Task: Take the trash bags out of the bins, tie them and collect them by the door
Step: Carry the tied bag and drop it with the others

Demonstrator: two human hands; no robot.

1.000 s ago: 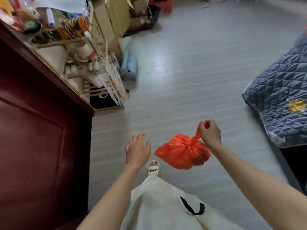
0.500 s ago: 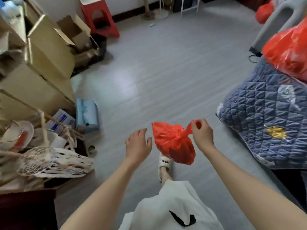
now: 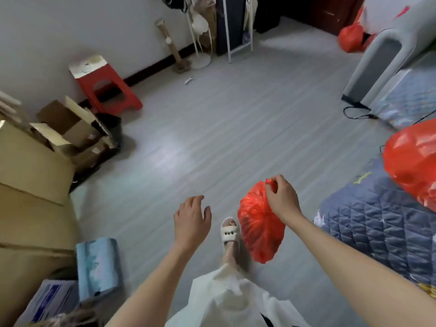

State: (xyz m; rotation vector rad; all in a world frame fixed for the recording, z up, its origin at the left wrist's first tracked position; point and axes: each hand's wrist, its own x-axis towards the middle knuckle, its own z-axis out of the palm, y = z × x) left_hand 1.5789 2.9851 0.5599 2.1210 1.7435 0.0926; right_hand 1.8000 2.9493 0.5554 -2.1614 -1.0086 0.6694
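A tied red trash bag [image 3: 258,223] hangs above the grey floor in front of me. My right hand [image 3: 282,197] pinches its knotted top and carries it. My left hand [image 3: 192,219] floats beside it at the same height, fingers loose, holding nothing. A second red bag [image 3: 412,161] lies on the blue quilted bed at the right edge. A third red bag [image 3: 350,37] sits on the floor at the far right, next to a dark wooden door [image 3: 330,13].
Cardboard boxes [image 3: 35,161] and a black bin [image 3: 113,126] line the left side, with a red stool [image 3: 103,83] behind. A grey appliance [image 3: 377,60] with a cable stands at the bed's far end. A blue packet [image 3: 98,267] lies by my feet.
The view has swung up and right from the dark cabinet toward the room's far end. The bag in my right hand has swung from left of that hand to below it.
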